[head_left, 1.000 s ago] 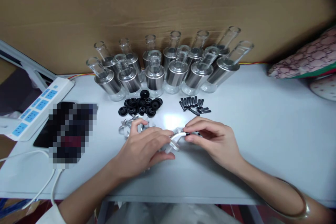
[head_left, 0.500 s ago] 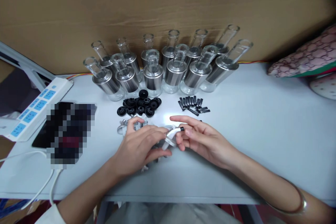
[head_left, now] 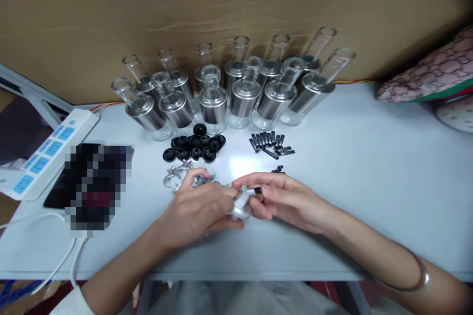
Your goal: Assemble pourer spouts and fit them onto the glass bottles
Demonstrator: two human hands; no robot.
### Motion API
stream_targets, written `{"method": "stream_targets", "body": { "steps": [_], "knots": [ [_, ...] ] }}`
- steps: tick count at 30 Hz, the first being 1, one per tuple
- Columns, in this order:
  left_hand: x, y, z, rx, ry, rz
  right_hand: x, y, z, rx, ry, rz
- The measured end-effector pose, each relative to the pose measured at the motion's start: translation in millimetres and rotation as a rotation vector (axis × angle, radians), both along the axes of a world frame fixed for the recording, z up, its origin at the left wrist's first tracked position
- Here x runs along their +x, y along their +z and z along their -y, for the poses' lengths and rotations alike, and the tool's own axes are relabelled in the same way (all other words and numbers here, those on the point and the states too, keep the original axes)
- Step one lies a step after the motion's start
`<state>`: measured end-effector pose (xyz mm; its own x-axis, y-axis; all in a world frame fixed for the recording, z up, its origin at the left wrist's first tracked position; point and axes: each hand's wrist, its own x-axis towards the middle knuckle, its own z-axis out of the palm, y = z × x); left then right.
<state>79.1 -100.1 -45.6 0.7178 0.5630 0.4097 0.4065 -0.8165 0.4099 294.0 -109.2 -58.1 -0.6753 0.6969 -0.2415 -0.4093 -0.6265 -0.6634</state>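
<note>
Since the earlier frame the right hand's [head_left: 286,202] forefinger has lowered beside the silvery spout [head_left: 242,203]. Head view: the left hand [head_left: 205,211] pinches the spout over the tabletop's [head_left: 373,197] front edge, its black tip [head_left: 257,190] aimed rightward at the nearer right thumb; right fingers half curled, grip unclear. Bottles [head_left: 213,106] line the back edge, against cardboard [head_left: 221,0]

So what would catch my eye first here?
Probably the glass bottles with metal sleeves, crowded in rows before brown cardboard. Then the pile of black caps in front of them, left of middle. Nearer, the left hand holds a silvery part, with the right hand at its black tip.
</note>
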Motion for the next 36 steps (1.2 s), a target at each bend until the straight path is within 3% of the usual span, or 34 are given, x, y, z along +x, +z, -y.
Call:
{"method": "stream_targets", "body": {
  "steps": [12,26,28,31,33,36],
  "knots": [
    [1,0.3,1,0.039,-0.057,0.035,-1,4.6,-2,-0.137,0.015,-0.081],
    [0,-0.5,1,0.02,-0.07,0.018,-3,5.8,1,-0.159,-0.05,-0.058],
    [-3,-1.6,-1,0.006,0.031,0.058,-1,7.4,1,-0.137,-0.048,-0.052],
    [-11,-2.9,-8,-0.024,0.355,0.121,2,9.6,0,-0.111,-0.046,-0.04],
    [-15,-2.1,-14,-0.02,0.499,0.094,4,10.8,-1,-0.102,-0.037,-0.027],
    [-17,0.4,-21,-0.016,0.449,-0.096,5,12.6,-2,-0.092,-0.005,-0.016]
  ]
}}
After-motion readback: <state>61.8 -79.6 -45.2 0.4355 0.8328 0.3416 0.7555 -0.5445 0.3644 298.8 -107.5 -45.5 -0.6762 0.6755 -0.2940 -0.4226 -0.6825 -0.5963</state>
